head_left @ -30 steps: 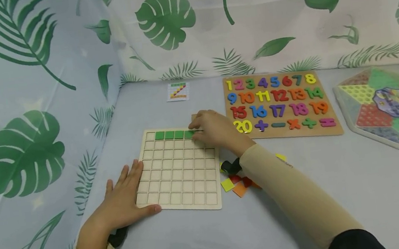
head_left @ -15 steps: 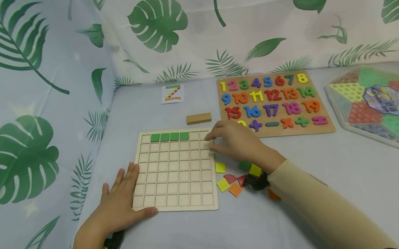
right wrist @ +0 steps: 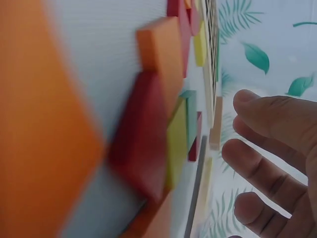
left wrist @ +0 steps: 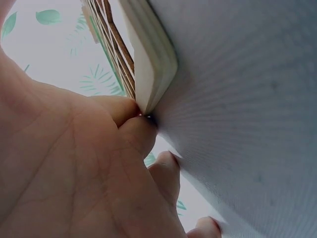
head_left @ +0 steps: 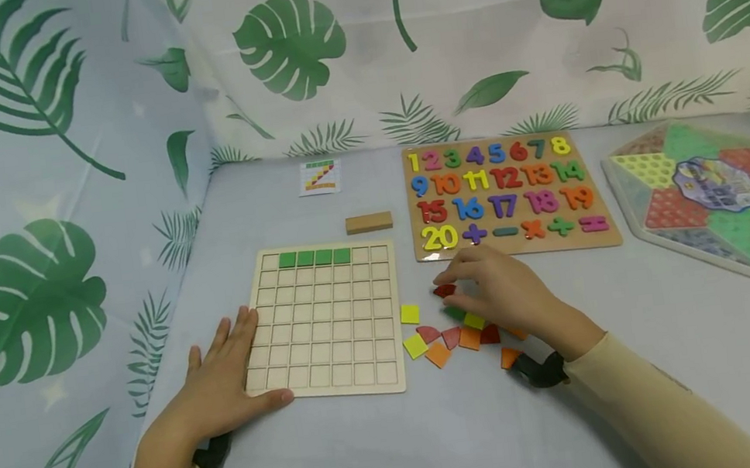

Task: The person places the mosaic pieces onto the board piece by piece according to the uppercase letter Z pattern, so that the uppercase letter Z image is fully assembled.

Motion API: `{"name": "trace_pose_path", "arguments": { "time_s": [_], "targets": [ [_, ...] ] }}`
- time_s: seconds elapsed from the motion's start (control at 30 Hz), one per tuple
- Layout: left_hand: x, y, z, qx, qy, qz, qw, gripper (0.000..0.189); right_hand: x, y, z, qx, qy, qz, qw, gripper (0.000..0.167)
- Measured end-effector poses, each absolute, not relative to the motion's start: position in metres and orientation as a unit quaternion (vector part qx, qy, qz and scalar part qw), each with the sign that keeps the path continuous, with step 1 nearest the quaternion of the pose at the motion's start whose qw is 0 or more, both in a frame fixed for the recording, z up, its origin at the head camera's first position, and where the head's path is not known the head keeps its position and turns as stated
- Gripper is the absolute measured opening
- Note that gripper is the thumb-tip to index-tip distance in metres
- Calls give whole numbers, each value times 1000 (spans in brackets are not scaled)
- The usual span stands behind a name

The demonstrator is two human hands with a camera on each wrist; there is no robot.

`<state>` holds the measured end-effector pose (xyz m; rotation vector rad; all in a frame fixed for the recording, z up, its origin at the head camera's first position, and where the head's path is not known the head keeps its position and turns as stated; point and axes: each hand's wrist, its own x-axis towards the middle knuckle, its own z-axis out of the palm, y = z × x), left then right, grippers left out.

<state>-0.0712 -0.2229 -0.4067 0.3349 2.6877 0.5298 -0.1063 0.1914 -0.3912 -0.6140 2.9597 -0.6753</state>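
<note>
A square wooden grid board [head_left: 319, 323] lies on the table, with a row of green square tiles [head_left: 315, 258] in its top row. My left hand [head_left: 217, 382] rests against the board's left side, fingers spread, thumb along the near edge. In the left wrist view the fingers [left wrist: 141, 134] touch the board's corner [left wrist: 153, 64]. My right hand [head_left: 501, 289] hovers over loose tiles right of the board, thumb apart from the fingers, holding nothing. Around it lie a dark red piece [head_left: 445, 290], a green piece [head_left: 455, 311], yellow squares [head_left: 410, 314] and orange squares [head_left: 438, 355]. The right wrist view shows a gap between fingertips and tiles.
Behind the board lie a small wooden block [head_left: 369, 223] and a pattern card [head_left: 320, 177]. A number puzzle board [head_left: 511, 198] stands at the back, and a clear-covered hexagonal game board [head_left: 721, 195] at far right. Leaf-print cloth [head_left: 353, 57] hangs behind and at left.
My right hand has moved from the board's top row rightward to the loose tiles, uncovering the fourth green tile and the wooden block. The left hand stays at the board; the view shifts slightly.
</note>
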Motion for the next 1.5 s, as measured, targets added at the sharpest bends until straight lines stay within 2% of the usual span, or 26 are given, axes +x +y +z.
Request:
{"name": "trace_pose_path", "arguments": {
  "time_s": [0.53, 0.93, 1.17, 1.33, 1.5],
  "targets": [
    [-73, -225, -406, 118, 956, 189, 192, 134, -94, 199, -401, -160, 969, -188, 20, 34],
    [-74, -224, -406, 120, 958, 187, 181, 133, -94, 192, -398, -178, 972, -155, 3, 35],
    [-73, -223, -407, 120, 957, 189, 183, 133, -95, 190, -394, -174, 972, -155, 13, 35],
    [-73, -223, -408, 118, 958, 187, 184, 134, -100, 188, -390, -164, 970, -177, 24, 30],
    [-72, -223, -407, 118, 958, 188, 184, 134, -111, 181, -387, -167, 967, -190, 13, 28]
  ]
}}
